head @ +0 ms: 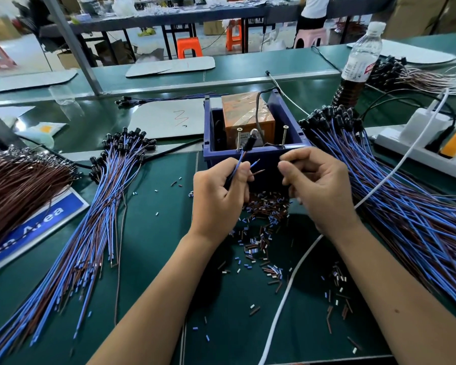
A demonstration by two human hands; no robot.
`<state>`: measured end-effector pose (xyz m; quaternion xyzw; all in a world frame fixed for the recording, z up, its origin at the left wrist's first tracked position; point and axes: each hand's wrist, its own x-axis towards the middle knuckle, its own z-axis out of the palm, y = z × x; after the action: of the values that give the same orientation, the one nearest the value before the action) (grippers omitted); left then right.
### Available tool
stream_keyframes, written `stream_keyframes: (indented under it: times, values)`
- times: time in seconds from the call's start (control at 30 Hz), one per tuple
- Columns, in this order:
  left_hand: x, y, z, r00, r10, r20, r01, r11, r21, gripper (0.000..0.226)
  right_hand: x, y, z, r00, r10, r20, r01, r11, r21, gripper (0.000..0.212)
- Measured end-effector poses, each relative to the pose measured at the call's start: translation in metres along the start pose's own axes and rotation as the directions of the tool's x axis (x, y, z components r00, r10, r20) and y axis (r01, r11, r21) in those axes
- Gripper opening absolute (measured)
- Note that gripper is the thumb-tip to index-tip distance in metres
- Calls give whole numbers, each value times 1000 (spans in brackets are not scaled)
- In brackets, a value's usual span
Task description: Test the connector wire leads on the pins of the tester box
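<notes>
The blue tester box stands mid-table with an orange block inside and two upright screw pins at its near wall. My left hand grips one connector wire just in front of the box. The wire's black connector head points up near the left pin, and its blue and brown stripped leads stick out to the right. My right hand is beside it with curled fingers, its thumb and forefinger pinched close to the leads; what it holds is hidden.
Bundles of blue and brown connector wires lie left and right of the box. Cut insulation bits litter the green mat. A white cable, a power strip and a bottle are on the right.
</notes>
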<state>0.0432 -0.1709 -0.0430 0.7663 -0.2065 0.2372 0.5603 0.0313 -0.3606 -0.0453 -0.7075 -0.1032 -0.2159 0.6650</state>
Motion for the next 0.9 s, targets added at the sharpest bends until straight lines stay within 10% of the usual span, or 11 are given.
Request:
stream_keyframes:
  times: [0.27,0.9]
  values:
    - [-6,14,17,990,30,-137,-13,993,117,49,-14,-14,33,984,110,139,-149,938,313,12]
    - [-8,13,15,938,170,-301,-120,977,179,29,-9,-16,29,994,89,59,-103,944,314,10]
